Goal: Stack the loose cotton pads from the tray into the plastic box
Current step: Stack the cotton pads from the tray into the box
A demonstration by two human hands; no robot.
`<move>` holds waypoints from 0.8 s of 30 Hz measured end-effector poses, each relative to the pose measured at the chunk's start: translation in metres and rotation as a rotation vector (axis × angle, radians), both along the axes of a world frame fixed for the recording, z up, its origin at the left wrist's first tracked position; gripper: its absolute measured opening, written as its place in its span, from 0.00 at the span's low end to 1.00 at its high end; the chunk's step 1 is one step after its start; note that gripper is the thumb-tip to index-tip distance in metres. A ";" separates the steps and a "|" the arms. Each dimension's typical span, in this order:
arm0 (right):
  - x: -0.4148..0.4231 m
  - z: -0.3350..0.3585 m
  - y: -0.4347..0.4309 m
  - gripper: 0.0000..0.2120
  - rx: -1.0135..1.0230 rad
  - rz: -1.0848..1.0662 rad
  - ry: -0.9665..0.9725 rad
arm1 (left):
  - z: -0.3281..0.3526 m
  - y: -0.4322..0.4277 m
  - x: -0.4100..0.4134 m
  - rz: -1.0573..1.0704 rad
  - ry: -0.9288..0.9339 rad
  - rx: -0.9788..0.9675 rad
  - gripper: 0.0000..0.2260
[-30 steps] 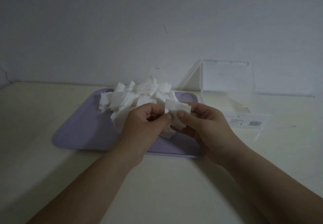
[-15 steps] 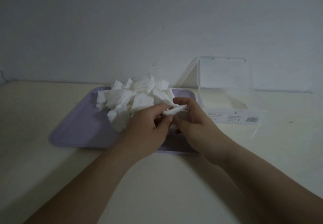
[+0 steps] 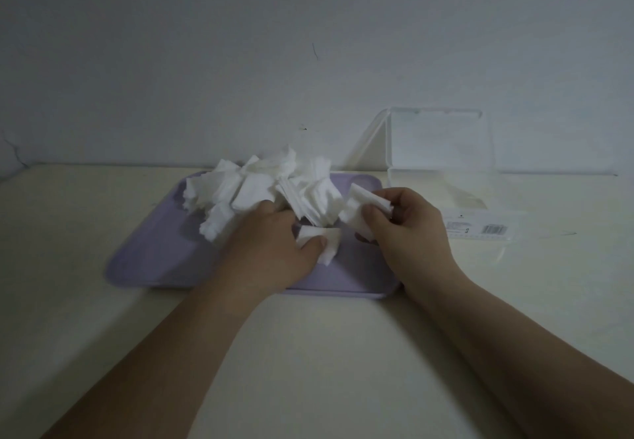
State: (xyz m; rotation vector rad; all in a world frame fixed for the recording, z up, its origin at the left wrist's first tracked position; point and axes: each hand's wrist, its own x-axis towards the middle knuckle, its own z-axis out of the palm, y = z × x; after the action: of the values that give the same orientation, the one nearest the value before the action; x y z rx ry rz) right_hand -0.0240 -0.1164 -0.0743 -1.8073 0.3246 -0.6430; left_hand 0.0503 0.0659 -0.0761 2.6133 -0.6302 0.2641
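Head view: the right hand [image 3: 408, 233] pinches a bunch of pads [image 3: 363, 203] between thumb and fingers, likely collecting a stack. The left hand [image 3: 274, 253] pinches another pad [image 3: 324, 238] under its thumb, low over the tray [image 3: 144, 267]. The pile [image 3: 260, 184] lies just beyond the left hand, and the box [image 3: 480, 198] stands open beyond the right hand.
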 end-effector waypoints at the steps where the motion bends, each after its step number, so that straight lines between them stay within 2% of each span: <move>1: 0.000 0.000 -0.001 0.04 0.007 0.002 -0.004 | 0.001 0.001 0.000 -0.024 0.044 -0.022 0.17; 4: 0.001 -0.003 -0.002 0.04 -0.025 0.001 -0.001 | 0.003 0.003 -0.003 -0.125 0.201 -0.115 0.12; 9: 0.001 -0.004 -0.003 0.05 0.002 0.028 -0.009 | 0.011 0.010 -0.011 -0.209 0.433 -0.335 0.10; 14: 0.002 0.000 -0.006 0.07 0.050 0.134 -0.016 | 0.020 0.008 -0.014 -0.368 0.653 -0.839 0.17; 19: -0.003 0.005 -0.005 0.09 0.163 0.379 0.002 | 0.017 0.002 -0.017 -0.375 0.614 -0.939 0.15; 24: -0.002 0.004 -0.003 0.12 0.135 0.452 0.041 | 0.012 0.001 -0.013 -0.308 0.517 -0.924 0.15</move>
State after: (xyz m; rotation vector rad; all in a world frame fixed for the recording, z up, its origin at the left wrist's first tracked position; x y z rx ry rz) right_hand -0.0263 -0.1191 -0.0706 -1.6884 -0.0187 -0.2591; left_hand 0.0368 0.0673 -0.0645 1.5738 -0.5334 -0.1865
